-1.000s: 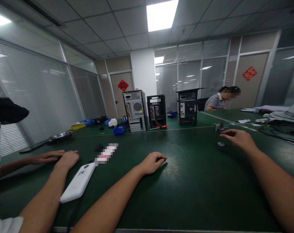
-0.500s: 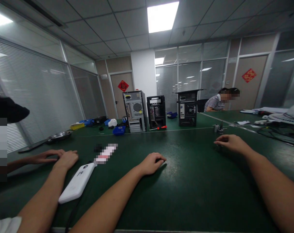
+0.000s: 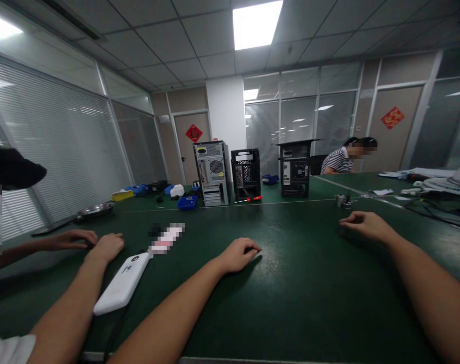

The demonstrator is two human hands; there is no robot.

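Observation:
My left hand [image 3: 239, 255] rests low over the green table [image 3: 290, 303], its fingers curled and the tips close together. A small pale edge shows under those fingertips; what it is, I cannot make out. Further right, my right hand [image 3: 368, 226] has thumb and forefinger pressed together just above the tabletop. Anything between them is too small to name. Beyond that hand stand a few small metal parts [image 3: 343, 201], apart from its fingers.
Computer cases [image 3: 212, 174] stand across the table, with a red-handled screwdriver [image 3: 256, 198] and blue tray [image 3: 187, 203] near them. Left lies a white power bank-like device [image 3: 123, 283] with a cable. Another person's hand [image 3: 107, 246] meets a capped person's hand [image 3: 76, 239]. Cables [image 3: 438, 207] lie right.
My right hand has shifted slightly right, and its thumb and forefinger have come closer together. My left hand stays in place. At far left, the capped person's hand has moved a little.

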